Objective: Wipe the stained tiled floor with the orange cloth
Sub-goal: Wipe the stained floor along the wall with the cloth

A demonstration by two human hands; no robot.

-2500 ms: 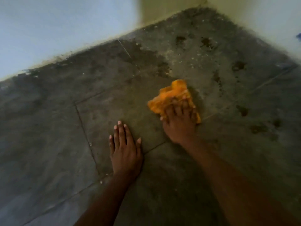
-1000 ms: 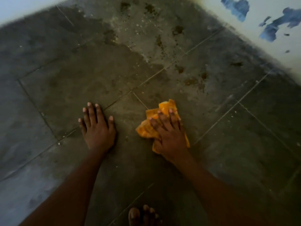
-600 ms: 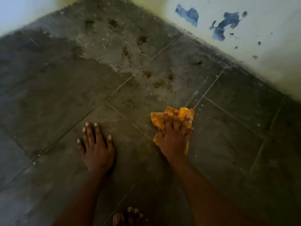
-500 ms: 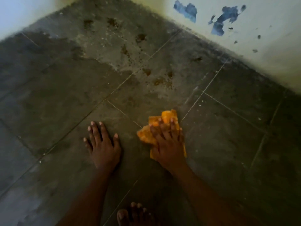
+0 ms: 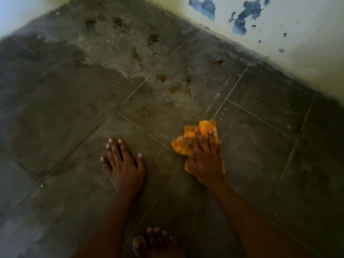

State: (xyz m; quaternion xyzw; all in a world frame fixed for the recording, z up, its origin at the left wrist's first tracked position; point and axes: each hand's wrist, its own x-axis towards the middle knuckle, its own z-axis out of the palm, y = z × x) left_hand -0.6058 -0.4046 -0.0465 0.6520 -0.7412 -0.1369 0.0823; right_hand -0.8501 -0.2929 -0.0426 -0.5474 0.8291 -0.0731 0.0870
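Dark grey tiled floor (image 5: 78, 112), pale grout lines crossing, meeting two pale walls at a far corner. Right wall (image 5: 297, 45) with blue patches of peeled paint. Brown stains (image 5: 176, 88) scattered beyond the orange cloth (image 5: 188, 144), toward the corner. One cloth, crumpled, flat on the floor. Two hands: right hand (image 5: 207, 159) pressed on top of cloth, fingers spread straight; left hand (image 5: 123, 170) left of cloth, flat on bare tile, holding nothing. One bare foot (image 5: 156, 243) nearer than cloth.
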